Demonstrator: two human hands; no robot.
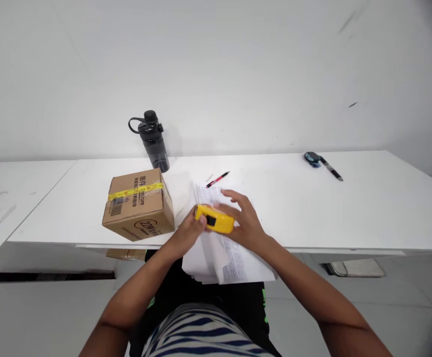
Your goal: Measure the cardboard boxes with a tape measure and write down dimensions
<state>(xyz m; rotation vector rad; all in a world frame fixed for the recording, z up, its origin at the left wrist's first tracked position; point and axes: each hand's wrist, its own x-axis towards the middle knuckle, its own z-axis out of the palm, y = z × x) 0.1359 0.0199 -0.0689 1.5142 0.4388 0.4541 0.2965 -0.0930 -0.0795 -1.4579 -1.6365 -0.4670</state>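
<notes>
A yellow tape measure [221,222] with a black slide button on top is held over a stack of printed sheets [234,263]. My left hand [189,233] is closed on its left end, with the thumb on the side near the black button. At the other end, my right hand [248,225] bends round the case, its index finger raised and apart from it. The palm side of the right hand is partly hidden. Beneath both hands, the papers overhang the front edge of the white table [335,213]. Beyond the sheets lies a red and black pen [218,179].
A taped cardboard box [137,206] stands left of the papers, near the front edge. Behind it is a dark water bottle [154,146]. Far right on the table lie a small dark blue round object [312,158] and a black marker-like stick [331,169]. A wall rises behind.
</notes>
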